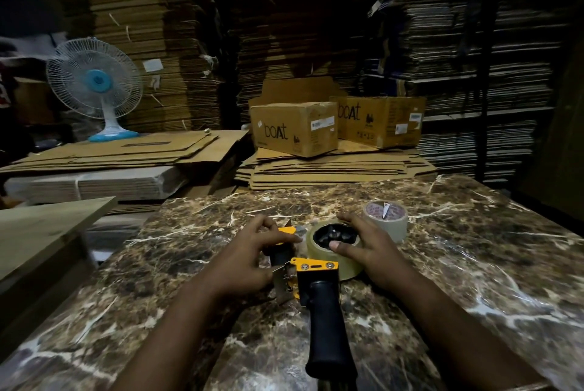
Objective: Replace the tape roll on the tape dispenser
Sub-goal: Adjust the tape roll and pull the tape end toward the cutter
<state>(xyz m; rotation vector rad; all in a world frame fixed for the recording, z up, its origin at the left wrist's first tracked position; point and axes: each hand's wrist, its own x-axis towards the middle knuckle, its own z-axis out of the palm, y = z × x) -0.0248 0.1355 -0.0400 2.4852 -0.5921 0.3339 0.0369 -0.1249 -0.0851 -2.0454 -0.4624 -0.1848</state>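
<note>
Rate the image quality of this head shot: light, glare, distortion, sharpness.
Head view: dim warm light, the cardboard stacks sinking into shadow; soft glare on the marble tabletop at the right edge; wide-angle bending, corners darkened and smeared; the centre is sharpest, where the left hand grips the tape dispenser and the right hand rests on the mounted tape roll.
</note>
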